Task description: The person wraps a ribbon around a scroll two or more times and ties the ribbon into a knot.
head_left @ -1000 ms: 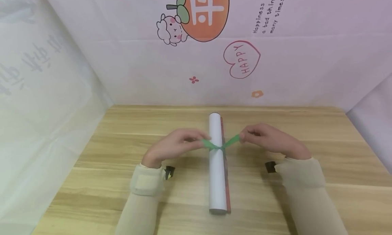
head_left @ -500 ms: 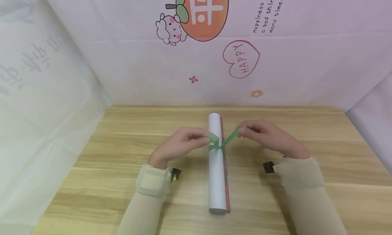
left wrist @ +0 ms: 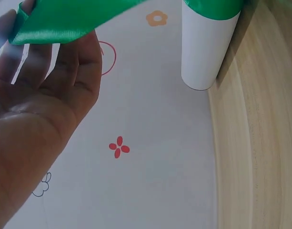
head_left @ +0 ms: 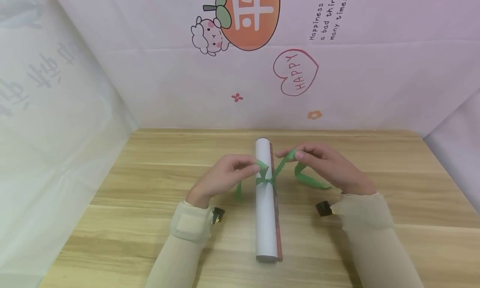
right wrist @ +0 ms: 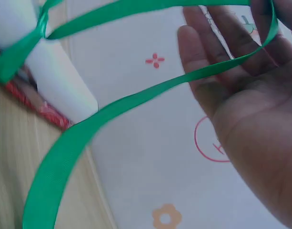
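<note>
A white paper roll [head_left: 266, 221] lies lengthwise on the table, a red printed edge showing along its right side. Green ribbon [head_left: 264, 181] circles its middle and crosses in a knot there. My left hand [head_left: 225, 175] pinches one ribbon end just left of the knot, and a short tail hangs below the fingers. To the right, my right hand [head_left: 330, 165] holds the other end between thumb and finger, raised above the table. From it a loose length of ribbon [right wrist: 84, 138] trails down, seen large in the right wrist view.
The wooden table [head_left: 150, 229] ends at a white printed cloth [head_left: 180, 92] behind, with another white sheet [head_left: 75, 133] along the left. Black wrist pieces [head_left: 324, 208] sit by both cuffs.
My left hand has shifted slightly right, toward the knot. The right hand has risen a little and turned, its ribbon end lifting into a loop with the tail now visible.
</note>
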Available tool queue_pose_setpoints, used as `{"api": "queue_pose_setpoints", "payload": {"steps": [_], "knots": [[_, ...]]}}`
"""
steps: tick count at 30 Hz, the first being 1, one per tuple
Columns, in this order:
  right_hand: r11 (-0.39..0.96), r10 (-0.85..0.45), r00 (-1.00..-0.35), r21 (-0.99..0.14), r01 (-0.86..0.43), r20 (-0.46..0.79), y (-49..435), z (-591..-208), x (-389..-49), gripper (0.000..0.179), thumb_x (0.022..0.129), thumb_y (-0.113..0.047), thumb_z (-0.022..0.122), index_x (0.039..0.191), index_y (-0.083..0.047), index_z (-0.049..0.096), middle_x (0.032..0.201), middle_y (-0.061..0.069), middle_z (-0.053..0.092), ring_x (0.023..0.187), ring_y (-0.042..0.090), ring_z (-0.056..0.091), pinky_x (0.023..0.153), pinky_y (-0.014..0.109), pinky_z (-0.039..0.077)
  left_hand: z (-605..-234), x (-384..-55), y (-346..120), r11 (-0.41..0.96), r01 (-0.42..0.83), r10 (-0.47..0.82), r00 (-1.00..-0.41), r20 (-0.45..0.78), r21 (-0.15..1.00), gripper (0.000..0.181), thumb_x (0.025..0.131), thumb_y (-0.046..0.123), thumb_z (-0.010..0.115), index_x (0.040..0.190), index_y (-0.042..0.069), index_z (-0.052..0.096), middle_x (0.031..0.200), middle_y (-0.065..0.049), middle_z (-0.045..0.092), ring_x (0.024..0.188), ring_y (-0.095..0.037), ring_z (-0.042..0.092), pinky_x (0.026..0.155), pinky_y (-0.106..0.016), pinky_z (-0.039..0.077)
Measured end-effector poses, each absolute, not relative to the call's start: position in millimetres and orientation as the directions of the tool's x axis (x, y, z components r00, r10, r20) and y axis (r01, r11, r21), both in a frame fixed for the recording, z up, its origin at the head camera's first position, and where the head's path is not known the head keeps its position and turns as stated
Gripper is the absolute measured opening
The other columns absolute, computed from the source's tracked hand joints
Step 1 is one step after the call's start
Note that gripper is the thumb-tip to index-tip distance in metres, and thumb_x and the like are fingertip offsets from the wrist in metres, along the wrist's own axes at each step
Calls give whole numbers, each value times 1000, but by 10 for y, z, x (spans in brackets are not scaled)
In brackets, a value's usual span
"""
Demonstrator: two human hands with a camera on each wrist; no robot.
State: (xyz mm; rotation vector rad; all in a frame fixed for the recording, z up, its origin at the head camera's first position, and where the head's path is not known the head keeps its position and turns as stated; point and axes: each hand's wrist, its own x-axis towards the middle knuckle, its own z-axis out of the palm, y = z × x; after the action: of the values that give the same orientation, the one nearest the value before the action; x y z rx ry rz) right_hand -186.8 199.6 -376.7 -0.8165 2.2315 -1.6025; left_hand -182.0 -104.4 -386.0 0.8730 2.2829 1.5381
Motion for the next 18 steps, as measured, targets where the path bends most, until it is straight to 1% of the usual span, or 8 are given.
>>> {"api": "queue_pose_setpoints", "payload": {"steps": [2, 5, 6, 8, 11, 13, 15, 18], "knots": [[146, -595, -787, -942, -304, 162, 1986, -3781, -1874, 25, 113, -15, 46, 111, -8, 71, 141, 2, 70, 138, 18, 59, 102, 32, 52, -3872, -1824, -1036, 261, 336, 598, -792, 122, 905, 22, 106, 16, 63, 119, 7, 77, 117, -7, 78, 114, -16, 68, 108, -38, 54], [21, -596, -766, -949, -316, 242, 1966, -3805, -1891, 27, 112, -8, 43, 105, -11, 68, 136, 1, 73, 134, 17, 62, 106, 29, 49, -3887, -1828, -1012, 258, 334, 582, -803, 130, 906, 23, 106, 18, 64, 120, 7, 77, 118, -8, 78, 116, -17, 69, 108, -38, 54], [-11, -587, -767, -951, -310, 257, 1955, -3815, -1894, 27, 112, -7, 42, 106, -12, 69, 133, 0, 75, 132, 17, 64, 108, 27, 48, -3895, -1829, -1000, 254, 330, 574, -808, 133, 909, 23, 105, 18, 64, 120, 7, 77, 118, -8, 78, 115, -17, 69, 107, -38, 54], [-49, -564, -777, -950, -308, 281, 1920, -3834, -1904, 26, 111, -6, 44, 110, -8, 70, 124, -1, 78, 124, 16, 68, 105, 26, 50, -3911, -1829, -973, 247, 319, 553, -822, 137, 915, 23, 105, 19, 65, 120, 6, 78, 118, -9, 78, 113, -16, 69, 106, -37, 55], [-30, -512, -811, -950, -312, 283, 1845, -3872, -1923, 22, 111, -8, 48, 111, -4, 70, 108, -2, 78, 113, 14, 72, 99, 24, 53, -3939, -1825, -928, 249, 289, 508, -852, 130, 924, 22, 104, 20, 68, 118, 7, 78, 115, -8, 78, 107, -15, 69, 102, -36, 56], [-6, -482, -828, -946, -325, 287, 1793, -3899, -1938, 21, 111, -9, 50, 110, -2, 70, 99, -2, 75, 104, 15, 73, 93, 25, 55, -3950, -1819, -896, 261, 271, 474, -872, 122, 926, 22, 103, 22, 69, 116, 7, 79, 112, -7, 78, 103, -14, 70, 100, -35, 57], [8, -463, -836, -941, -337, 295, 1746, -3928, -1954, 20, 111, -9, 50, 108, -7, 70, 92, -2, 70, 95, 15, 73, 90, 25, 56, -3955, -1812, -862, 277, 252, 435, -893, 113, 927, 22, 103, 24, 70, 114, 9, 80, 108, -5, 78, 101, -14, 71, 99, -36, 57], [29, -440, -850, -942, -336, 290, 1685, -3951, -1957, 19, 111, -10, 51, 112, -10, 71, 85, -3, 64, 81, 17, 70, 84, 27, 58, -3965, -1805, -816, 283, 234, 375, -920, 117, 930, 22, 102, 26, 71, 111, 9, 80, 104, -5, 79, 100, -15, 74, 99, -38, 58]]}}
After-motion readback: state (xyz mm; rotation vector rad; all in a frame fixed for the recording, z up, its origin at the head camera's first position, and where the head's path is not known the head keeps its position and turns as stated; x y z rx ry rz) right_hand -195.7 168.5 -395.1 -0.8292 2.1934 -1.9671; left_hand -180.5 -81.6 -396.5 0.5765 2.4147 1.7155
